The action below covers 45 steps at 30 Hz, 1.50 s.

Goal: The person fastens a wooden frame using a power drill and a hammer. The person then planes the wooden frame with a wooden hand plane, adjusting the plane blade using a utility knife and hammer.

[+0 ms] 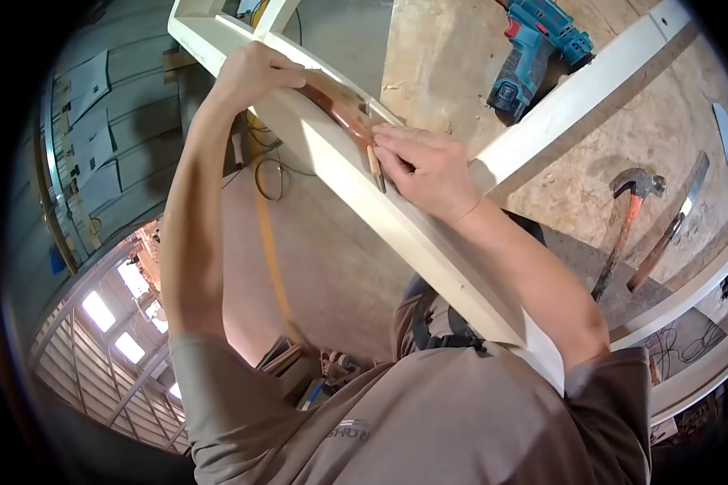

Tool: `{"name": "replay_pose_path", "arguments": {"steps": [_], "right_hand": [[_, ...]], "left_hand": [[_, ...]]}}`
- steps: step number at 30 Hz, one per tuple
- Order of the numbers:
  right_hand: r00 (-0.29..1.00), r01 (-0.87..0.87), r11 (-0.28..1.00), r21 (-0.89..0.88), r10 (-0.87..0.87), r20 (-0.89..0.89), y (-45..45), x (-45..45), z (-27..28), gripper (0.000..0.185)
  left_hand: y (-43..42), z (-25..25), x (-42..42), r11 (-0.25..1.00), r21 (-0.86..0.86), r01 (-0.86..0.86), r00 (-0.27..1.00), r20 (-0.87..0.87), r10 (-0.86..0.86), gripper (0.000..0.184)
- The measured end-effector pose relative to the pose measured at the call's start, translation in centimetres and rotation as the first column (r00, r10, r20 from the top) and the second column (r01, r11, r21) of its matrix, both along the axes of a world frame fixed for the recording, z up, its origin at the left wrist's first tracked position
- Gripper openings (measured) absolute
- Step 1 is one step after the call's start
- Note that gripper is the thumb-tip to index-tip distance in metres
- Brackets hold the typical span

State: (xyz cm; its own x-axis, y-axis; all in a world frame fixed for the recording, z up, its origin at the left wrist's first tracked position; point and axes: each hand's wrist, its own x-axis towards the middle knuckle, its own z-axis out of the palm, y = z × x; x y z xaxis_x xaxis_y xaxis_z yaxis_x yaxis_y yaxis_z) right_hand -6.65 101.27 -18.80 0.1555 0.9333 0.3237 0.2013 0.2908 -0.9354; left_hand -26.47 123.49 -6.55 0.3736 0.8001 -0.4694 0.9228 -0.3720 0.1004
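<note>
A long pale wooden frame piece (pixel 396 229) runs diagonally in front of my body. On its upper face lies a reddish-brown curved object (pixel 340 111), between my two hands. My left hand (pixel 255 74) rests over the board's far part, its fingers pressed on the near end of the brown object. With my right hand (pixel 425 166) I pinch at the other end of that object. A small pencil-like piece with a light wooden body and dark tip (pixel 375 166) sticks out below my right fingers, against the board.
A teal cordless drill (pixel 530 56) lies on the plywood surface at the upper right. A white beam (pixel 582 105) crosses below it. Farther right are a hammer (pixel 632 206) with an orange handle and a chisel-like tool (pixel 676 218). Thin cables loop at the left.
</note>
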Motion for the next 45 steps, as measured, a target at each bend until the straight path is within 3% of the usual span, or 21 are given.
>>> {"name": "replay_pose_path", "arguments": {"steps": [3, 4, 5, 7, 10, 11, 14, 16, 20, 23, 24, 27, 28, 31, 33, 35, 37, 41, 43, 44, 45], "right_hand": [[0.997, -0.065, 0.989, -0.134, 0.07, 0.034, -4.8, 2.9, 1.1, 0.017], [0.992, -0.096, 0.979, -0.18, 0.11, 0.069, -7.4, 5.1, 1.5, 0.016], [0.99, -0.111, 0.987, -0.112, 0.12, 0.079, -9.9, 6.9, 1.2, 0.017], [0.991, -0.131, 0.986, -0.107, 0.133, 0.012, -13.9, 9.2, 0.8, 0.018], [0.989, -0.084, 0.992, -0.094, 0.094, 0.113, -9.6, 6.0, 0.7, 0.018], [0.986, -0.057, 0.995, -0.076, 0.068, 0.152, -6.9, 3.9, 0.4, 0.019], [0.996, -0.091, 0.996, -0.012, 0.091, 0.013, -0.8, 1.0, 0.2, 0.028], [0.986, -0.167, 0.985, 0.032, 0.168, -0.019, -0.4, 1.0, 0.2, 0.038], [0.9, -0.435, 0.889, -0.139, 0.434, -0.042, -3.5, 5.1, 0.7, 0.068], [0.921, -0.372, 0.925, -0.082, 0.378, 0.091, -3.5, 5.2, 0.3, 0.057], [0.941, -0.316, 0.948, -0.05, 0.319, 0.115, -3.1, 5.1, 0.9, 0.043], [0.981, -0.189, 0.976, -0.106, 0.192, 0.028, -2.1, 4.1, 0.4, 0.028], [0.986, -0.16, 0.962, -0.222, 0.148, -0.07, -1.5, 4.9, 0.9, 0.017], [0.947, 0.055, 0.951, -0.306, -0.147, -0.285, -1.3, 8.5, 2.5, 0.015], [0.938, 0.146, 0.903, -0.405, -0.256, -0.234, -3.4, 12.0, 4.2, 0.024], [0.891, 0.236, 0.857, -0.459, -0.379, -0.25, -5.2, 14.2, 4.8, 0.032], [0.923, 0.251, 0.852, -0.459, -0.354, -0.152, -7.8, 16.3, 4.1, 0.033], [0.972, 0.183, 0.842, -0.508, -0.231, -0.034, -10.8, 15.6, 4.2, 0.036], [0.996, 0.081, 0.944, -0.32, -0.09, -0.012, -11.2, 14.0, 2.9, 0.036], [0.999, 0.031, 0.974, -0.223, -0.028, 0.015, -10.8, 13.2, 3.0, 0.032], [0.999, -0.004, 0.976, -0.217, 0.011, 0.032, -11.4, 12.1, 2.6, 0.028]], "left_hand": [[-4.2, -0.2, 2.1, 0.995, -0.099, -0.011, 0.996, 0.086, 0.02, 0.016], [-6.5, -0.8, 3.0, 0.989, -0.091, 0.114, 0.986, 0.131, -0.102, 0.015], [-8.8, -1.3, 4.0, 0.968, -0.08, 0.238, 0.96, 0.173, -0.221, 0.014], [-12.7, -0.5, 7.6, 0.947, -0.127, 0.295, 0.956, 0.035, -0.293, 0.014], [-9.5, -0.7, 5.0, 0.97, -0.011, 0.243, 0.97, 0.011, -0.243, 0.015], [-6.7, 0.1, 4.5, 0.989, -0.125, -0.074, 0.997, -0.028, 0.072, 0.016], [0.0, -0.4, 0.1, 0.998, -0.06, -0.006, 1.0, -0.014, 0.005, 0.025], [-1.2, 0.0, 0.8, 0.998, -0.04, -0.044, 0.999, -0.01, 0.043, 0.026], [-4.2, 0.4, 2.7, 0.994, 0.072, -0.085, 0.996, -0.03, 0.088, 0.028], [-4.5, 0.5, 2.7, 0.973, 0.076, -0.22, 0.975, 0.043, 0.218, 0.033], [-4.0, 0.2, 2.7, 0.962, 0.079, -0.261, 0.964, 0.08, 0.255, 0.035], [-2.8, -0.8, 2.5, 0.931, -0.081, -0.355, 0.837, 0.417, 0.355, 0.04], [-3.2, -0.7, 2.9, 0.915, -0.019, -0.404, 0.784, 0.508, 0.356, 0.041], [-7.3, 1.4, 4.2, 0.956, 0.157, -0.249, 0.892, 0.422, 0.163, 0.041], [-11.5, 2.3, 5.6, 0.976, 0.077, 0.206, 0.97, 0.115, -0.214, 0.049], [-14.8, 1.0, 6.7, 0.86, -0.019, 0.51, 0.86, 0.044, -0.509, 0.062], [-17.4, 0.4, 9.5, 0.789, -0.187, 0.585, 0.798, -0.04, -0.601, 0.065], [-20.3, 1.2, 11.2, 0.799, -0.245, 0.55, 0.834, 0.21, -0.51, 0.047], [-19.6, 2.0, 10.3, 0.848, -0.284, 0.447, 0.856, 0.41, -0.314, 0.036], [-18.5, 2.1, 9.1, 0.953, -0.164, 0.256, 0.863, 0.482, -0.149, 0.02], [-17.0, 1.6, 8.0, 0.995, 0.034, 0.089, 0.804, 0.587, -0.092, 0.013]]}}
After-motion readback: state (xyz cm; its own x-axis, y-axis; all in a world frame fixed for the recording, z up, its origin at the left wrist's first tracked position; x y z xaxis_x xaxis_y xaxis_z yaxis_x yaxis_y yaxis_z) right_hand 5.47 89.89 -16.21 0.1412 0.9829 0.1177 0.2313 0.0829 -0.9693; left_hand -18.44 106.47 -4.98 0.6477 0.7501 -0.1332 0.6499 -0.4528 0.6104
